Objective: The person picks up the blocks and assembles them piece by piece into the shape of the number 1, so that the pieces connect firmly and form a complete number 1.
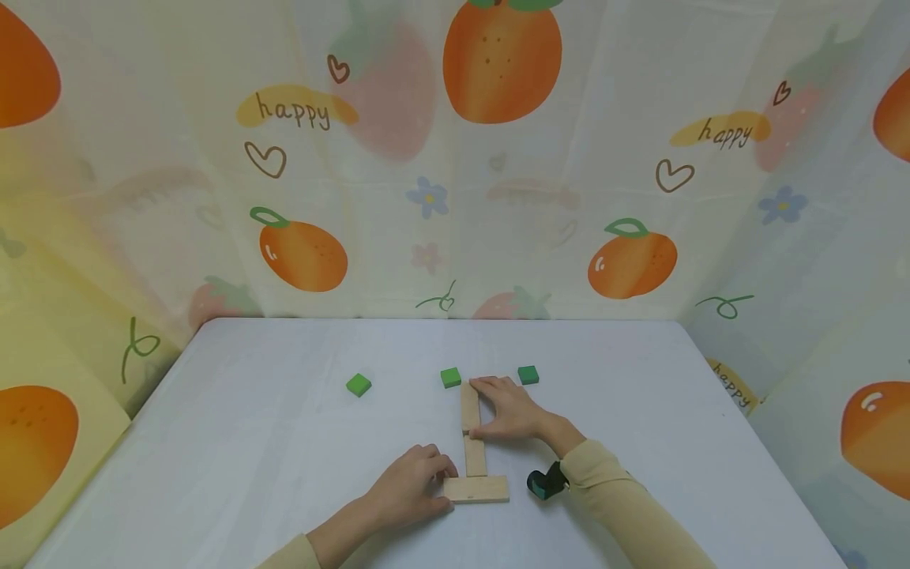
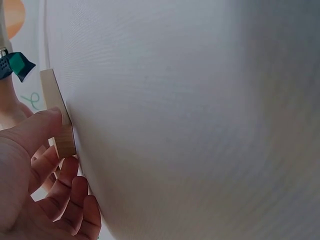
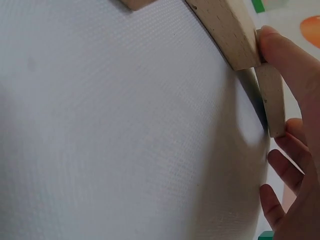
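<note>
Left hand (image 1: 408,491) pinching near wooden block (image 1: 478,490), right hand (image 1: 513,411) pinching far block (image 1: 470,405) — both between the hands

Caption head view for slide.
Left hand and right hand hold wooden blocks forming an inverted T; three green blocks beyond.

The planks (image 1: 476,489) look like bare wood, matt and fairly smooth, with small dark flecks. The green blocks (image 1: 359,385) look smooth and matt. The surface (image 1: 270,427) is matt and finely textured. The backdrop (image 1: 384,261) looks like creased printed cloth; the sleeve (image 1: 626,506), matt cloth.
</note>
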A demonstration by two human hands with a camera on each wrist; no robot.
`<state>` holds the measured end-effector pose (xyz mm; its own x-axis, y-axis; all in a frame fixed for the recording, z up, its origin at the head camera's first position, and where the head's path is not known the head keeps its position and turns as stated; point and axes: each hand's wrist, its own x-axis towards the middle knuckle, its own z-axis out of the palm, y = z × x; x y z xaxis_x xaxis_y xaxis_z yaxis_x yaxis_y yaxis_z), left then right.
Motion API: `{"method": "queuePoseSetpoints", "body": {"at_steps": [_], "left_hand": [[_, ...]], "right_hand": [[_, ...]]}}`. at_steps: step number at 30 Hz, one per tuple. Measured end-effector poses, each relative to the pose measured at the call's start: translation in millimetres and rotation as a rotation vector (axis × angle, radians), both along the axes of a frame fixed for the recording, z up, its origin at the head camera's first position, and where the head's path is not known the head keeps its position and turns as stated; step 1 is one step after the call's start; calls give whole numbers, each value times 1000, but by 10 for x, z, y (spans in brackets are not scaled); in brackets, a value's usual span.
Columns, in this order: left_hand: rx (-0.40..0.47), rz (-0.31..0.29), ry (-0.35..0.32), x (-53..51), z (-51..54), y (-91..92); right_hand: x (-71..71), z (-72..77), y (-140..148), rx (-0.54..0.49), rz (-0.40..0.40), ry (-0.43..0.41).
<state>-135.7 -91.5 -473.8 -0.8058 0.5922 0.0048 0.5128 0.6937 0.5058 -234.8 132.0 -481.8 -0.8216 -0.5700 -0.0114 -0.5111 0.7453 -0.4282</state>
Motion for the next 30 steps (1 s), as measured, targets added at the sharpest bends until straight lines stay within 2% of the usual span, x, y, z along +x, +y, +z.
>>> {"method": "queuePoseSetpoints", "body": {"at_steps": [9,19,30], "left_hand": [[-23,24,-13,-6,-2,20],[-26,24,-1,-9,-28,19],[-27,25,-9,-8,-10,27]], "right_hand": [[18,4,-4,6,3,-2],[20,11,0,27,20,-8],[14,26,0,33,19,-27]]}}
